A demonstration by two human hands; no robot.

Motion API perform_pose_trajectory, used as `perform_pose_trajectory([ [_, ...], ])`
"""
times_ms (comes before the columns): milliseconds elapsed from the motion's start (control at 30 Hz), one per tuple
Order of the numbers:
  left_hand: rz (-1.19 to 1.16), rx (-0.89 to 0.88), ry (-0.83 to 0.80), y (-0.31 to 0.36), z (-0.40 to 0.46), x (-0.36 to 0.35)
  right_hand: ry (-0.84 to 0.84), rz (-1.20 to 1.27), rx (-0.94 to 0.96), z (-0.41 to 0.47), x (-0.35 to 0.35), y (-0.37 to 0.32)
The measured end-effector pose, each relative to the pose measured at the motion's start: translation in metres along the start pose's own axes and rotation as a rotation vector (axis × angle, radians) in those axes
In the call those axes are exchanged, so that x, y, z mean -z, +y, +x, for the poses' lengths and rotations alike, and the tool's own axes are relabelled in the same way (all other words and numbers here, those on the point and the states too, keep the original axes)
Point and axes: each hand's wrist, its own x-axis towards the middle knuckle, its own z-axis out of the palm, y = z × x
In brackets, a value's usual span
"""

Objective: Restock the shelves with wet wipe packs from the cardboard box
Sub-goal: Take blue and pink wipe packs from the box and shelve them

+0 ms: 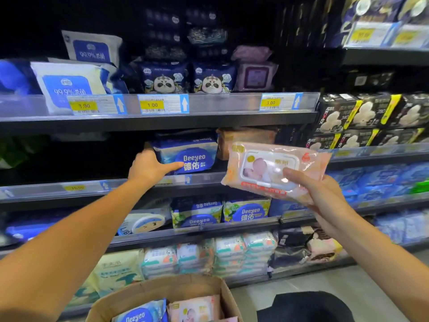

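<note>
My right hand grips a pink wet wipe pack with a white flip lid, held in the air in front of the second shelf. My left hand rests on the left end of a blue Deeyeo wipe pack that sits on that shelf, fingers around its side and thumb on its front. Behind the pink pack, a tan-pink pack lies further back on the same shelf. The cardboard box stands at the bottom centre, with a blue Deeyeo pack and a pink pack inside.
The top shelf carries white-blue packs, panda packs and price tags. Lower shelves hold more Deeyeo packs and stacked white-green packs. Black Kotex packs fill the right bay. Dark space lies on the second shelf left of my left hand. Grey floor lies at the lower right.
</note>
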Motion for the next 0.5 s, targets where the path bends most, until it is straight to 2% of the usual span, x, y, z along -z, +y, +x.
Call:
perform_pose_trajectory([
  [233, 0.039, 0.032, 0.029, 0.005, -0.005, -0.001, -0.032, 0.068, -0.054, 0.045, -0.026, -0.017],
  [367, 0.082, 0.008, -0.007, 0.001, -0.001, -0.002, -0.062, -0.136, 0.076, 0.073, -0.036, -0.022],
  [500, 0.145, -0.032, 0.037, -0.001, -0.004, -0.005, -0.019, -0.376, 0.143, 0.092, -0.04, -0.018],
])
